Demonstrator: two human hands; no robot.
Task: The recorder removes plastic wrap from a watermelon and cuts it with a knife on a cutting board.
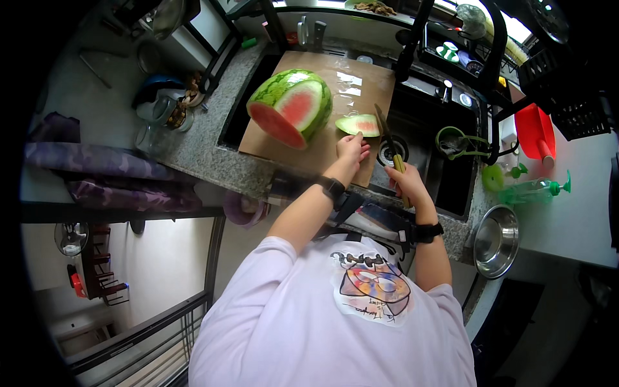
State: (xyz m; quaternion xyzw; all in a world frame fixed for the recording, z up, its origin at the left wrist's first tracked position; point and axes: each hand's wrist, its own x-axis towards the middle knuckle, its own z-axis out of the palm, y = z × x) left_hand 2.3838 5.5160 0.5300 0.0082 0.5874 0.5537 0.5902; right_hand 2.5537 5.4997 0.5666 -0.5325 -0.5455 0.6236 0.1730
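A wooden cutting board [309, 162] lies across the black sink. On its left part rests a large watermelon [316, 99] with two cut red faces. A smaller cut piece of watermelon [355, 125], with green rind and pale red flesh, sits near the board's right edge. My left hand [353, 151] has its fingertips at the near rim of that piece, fingers curled. In my right hand [411, 184] is a kitchen knife [398, 162] with a yellowish handle. Its blade points away from me, beside the right end of the small piece.
Right of the board are the open sink basin [420, 130], a drain [391, 151] and a green strainer [451, 141]. A steel bowl [496, 242] and a green pump bottle [532, 192] stand farther right. Glass jars [169, 116] are on the left; upright knives [319, 35] stand behind the board.
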